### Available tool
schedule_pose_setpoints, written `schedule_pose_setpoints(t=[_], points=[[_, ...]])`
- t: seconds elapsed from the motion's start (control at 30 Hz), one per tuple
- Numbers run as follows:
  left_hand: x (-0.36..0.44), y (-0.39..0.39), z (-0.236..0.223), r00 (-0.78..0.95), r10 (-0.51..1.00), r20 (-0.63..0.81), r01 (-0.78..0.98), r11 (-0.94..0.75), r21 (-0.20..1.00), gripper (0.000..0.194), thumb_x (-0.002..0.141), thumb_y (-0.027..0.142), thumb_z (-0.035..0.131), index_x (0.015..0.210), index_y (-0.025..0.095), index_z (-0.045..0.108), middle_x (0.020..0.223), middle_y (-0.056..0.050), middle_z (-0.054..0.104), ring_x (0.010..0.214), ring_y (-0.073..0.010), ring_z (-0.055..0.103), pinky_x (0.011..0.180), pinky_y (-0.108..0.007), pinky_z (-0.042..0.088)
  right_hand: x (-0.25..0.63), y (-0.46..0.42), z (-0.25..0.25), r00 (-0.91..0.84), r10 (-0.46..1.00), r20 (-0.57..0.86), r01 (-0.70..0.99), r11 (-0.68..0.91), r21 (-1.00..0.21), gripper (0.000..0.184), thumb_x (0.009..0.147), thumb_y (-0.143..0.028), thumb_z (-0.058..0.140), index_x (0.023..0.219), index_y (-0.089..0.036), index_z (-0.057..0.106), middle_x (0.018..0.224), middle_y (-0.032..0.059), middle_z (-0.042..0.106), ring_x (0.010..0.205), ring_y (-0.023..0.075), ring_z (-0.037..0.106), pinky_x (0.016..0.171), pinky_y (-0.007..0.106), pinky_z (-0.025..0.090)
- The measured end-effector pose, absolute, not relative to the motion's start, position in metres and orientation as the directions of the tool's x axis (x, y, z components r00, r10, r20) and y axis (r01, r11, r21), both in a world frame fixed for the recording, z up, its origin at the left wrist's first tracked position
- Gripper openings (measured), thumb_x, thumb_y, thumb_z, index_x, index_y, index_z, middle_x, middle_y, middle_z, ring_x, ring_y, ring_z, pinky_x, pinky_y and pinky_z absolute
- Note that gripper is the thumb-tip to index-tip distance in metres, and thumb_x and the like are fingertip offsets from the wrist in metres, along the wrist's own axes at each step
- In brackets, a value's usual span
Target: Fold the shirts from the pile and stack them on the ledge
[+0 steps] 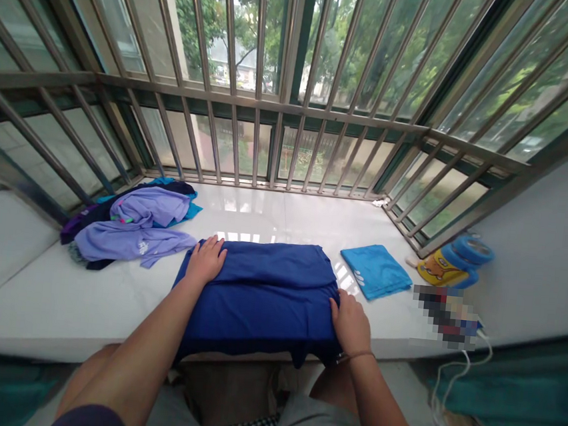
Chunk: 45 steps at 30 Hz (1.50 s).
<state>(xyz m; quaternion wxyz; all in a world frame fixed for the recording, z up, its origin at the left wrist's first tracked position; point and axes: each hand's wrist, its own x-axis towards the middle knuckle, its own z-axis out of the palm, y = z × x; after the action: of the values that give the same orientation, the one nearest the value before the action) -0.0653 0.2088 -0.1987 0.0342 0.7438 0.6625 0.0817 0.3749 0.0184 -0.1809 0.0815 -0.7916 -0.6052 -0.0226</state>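
Note:
A dark blue cloth garment lies in front of me on the white ledge, its far part folded over toward me in a long strip. Its near edge hangs a little over the ledge's front. My left hand rests flat on the far left corner, fingers stretched out. At the right edge, my right hand holds the fabric between thumb and curled fingers; part of the grip is hidden. What kind of garment it is, I cannot tell. To the right lies a folded bright blue cloth with a small white print.
A heap of loose clothes, with a lilac garment on top, lies at the left of the white ledge. A blue and yellow bottle stands at the right wall, near a blurred-out item and white cables. Metal bars enclose the window side.

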Motion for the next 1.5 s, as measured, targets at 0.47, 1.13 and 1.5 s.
schedule_pose_setpoints(t=[0.47,1.13,1.5], points=[[-0.064,0.207,-0.196,0.111,0.990,0.085,0.980,-0.124,0.158,0.063,0.111,0.045,0.028,0.163,0.017,0.050,0.174,-0.015,0.042,0.162,-0.0324,0.038,0.132,-0.061,0.030,0.388,-0.013,-0.177,0.431,0.902,-0.029,0.899,-0.432,-0.064,0.039,0.117,-0.038,0.032,0.131,-0.021,0.063,0.087,0.0104,0.079,0.075,0.0241,0.076,0.062,0.029,0.039],[-0.065,0.213,-0.195,0.112,0.993,0.028,0.963,-0.115,0.244,0.063,0.110,0.045,0.035,0.163,0.015,0.048,0.175,-0.018,0.038,0.164,-0.0351,0.033,0.133,-0.066,0.023,0.415,0.075,-0.153,0.110,0.959,0.261,0.966,-0.041,-0.255,0.035,0.106,-0.038,0.053,0.128,-0.014,0.068,0.112,0.0147,0.075,0.105,0.0284,0.068,0.099,0.039,0.050],[-0.123,0.281,-0.132,0.214,0.964,-0.156,0.945,-0.163,0.283,0.052,0.089,0.042,0.072,0.136,0.018,0.072,0.132,-0.012,0.078,0.121,-0.0275,0.073,0.104,-0.032,0.055,0.368,0.218,-0.144,-0.223,0.967,-0.124,0.950,0.187,-0.250,0.065,0.093,-0.033,0.078,0.153,-0.016,0.059,0.151,0.0186,0.064,0.139,0.0300,0.062,0.119,0.039,0.045]])
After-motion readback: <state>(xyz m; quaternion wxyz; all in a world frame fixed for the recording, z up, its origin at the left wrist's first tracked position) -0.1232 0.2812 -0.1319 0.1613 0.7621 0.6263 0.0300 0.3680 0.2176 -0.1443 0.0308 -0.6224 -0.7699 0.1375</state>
